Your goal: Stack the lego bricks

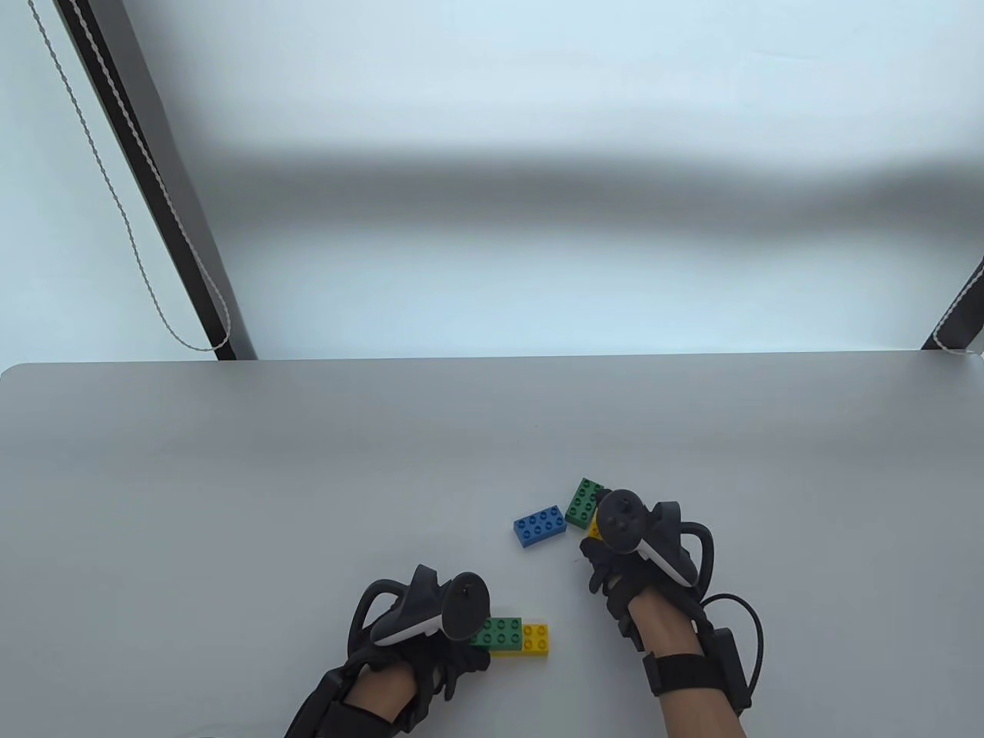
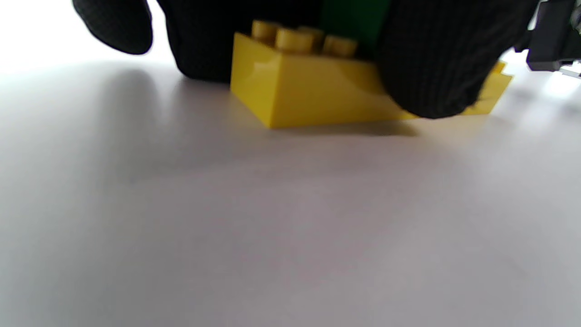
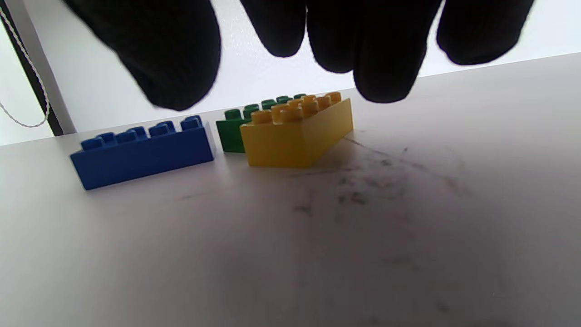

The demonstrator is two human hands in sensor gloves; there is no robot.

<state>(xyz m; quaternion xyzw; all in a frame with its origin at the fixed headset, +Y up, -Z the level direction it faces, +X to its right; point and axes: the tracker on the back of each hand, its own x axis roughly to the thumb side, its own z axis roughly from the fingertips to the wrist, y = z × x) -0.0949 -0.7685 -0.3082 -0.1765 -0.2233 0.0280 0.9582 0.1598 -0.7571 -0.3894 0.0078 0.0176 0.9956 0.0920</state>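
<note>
The left hand [image 1: 419, 615] grips a green-on-yellow stack [image 1: 513, 637], apparently at the yellow brick's [image 2: 317, 93] sides. The right hand's [image 1: 626, 542] fingers [image 3: 386, 68] hang spread, unclenched, above another yellow brick [image 3: 295, 131].

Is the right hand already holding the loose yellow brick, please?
No; in the right wrist view the right hand's fingertips hang above the yellow brick, not touching it.

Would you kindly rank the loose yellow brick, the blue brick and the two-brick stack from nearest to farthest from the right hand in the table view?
1. Yellow brick: directly under the right hand, mostly hidden by it.
2. Blue brick: just left of that hand.
3. Stack: lower left, at the left hand.
</note>
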